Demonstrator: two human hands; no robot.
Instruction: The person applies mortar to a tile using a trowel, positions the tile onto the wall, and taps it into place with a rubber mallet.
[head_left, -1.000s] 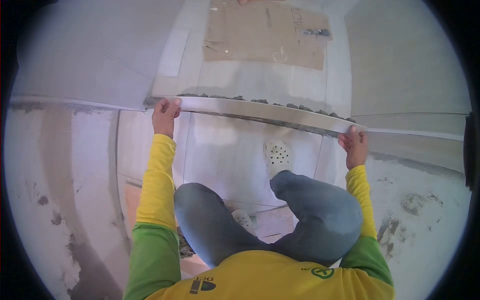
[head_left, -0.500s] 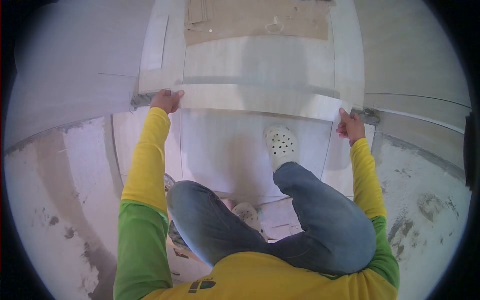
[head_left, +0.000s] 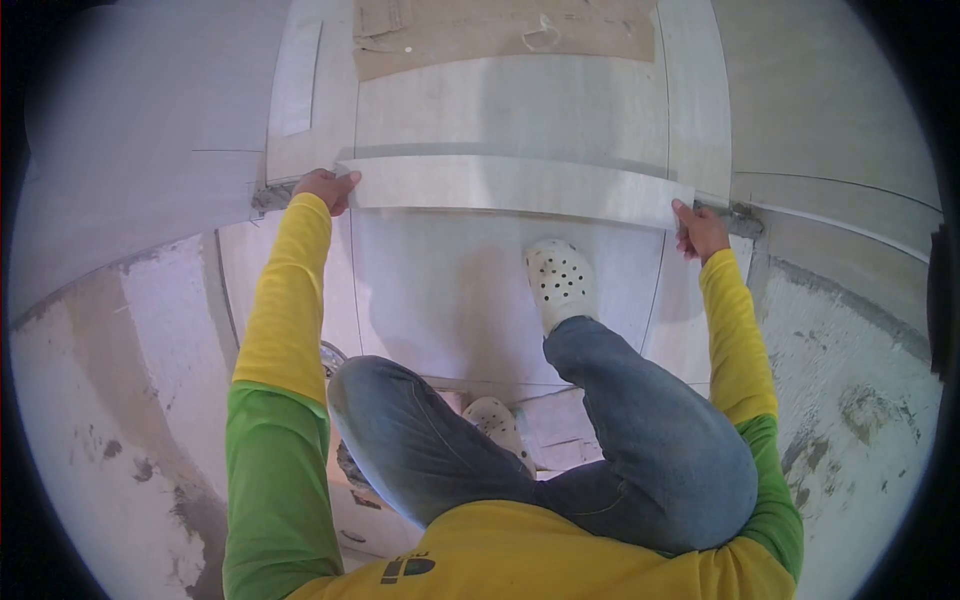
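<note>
My left hand (head_left: 322, 188) closed on left end of tile strip (head_left: 515, 188), my right hand (head_left: 700, 232) closed on right end. Strip stretched between hands, just beyond my white shoe (head_left: 560, 282) on tiled floor (head_left: 440, 290). Cardboard (head_left: 500, 35) lay farther ahead.

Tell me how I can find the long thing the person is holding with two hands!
Start at the pale tiled floor and look just beyond the front white clog. There a long, narrow tile strip runs sideways, its ends gripped by the left hand and the right hand. Unlike the wide tiles around it, it is slim like a plank.
</note>
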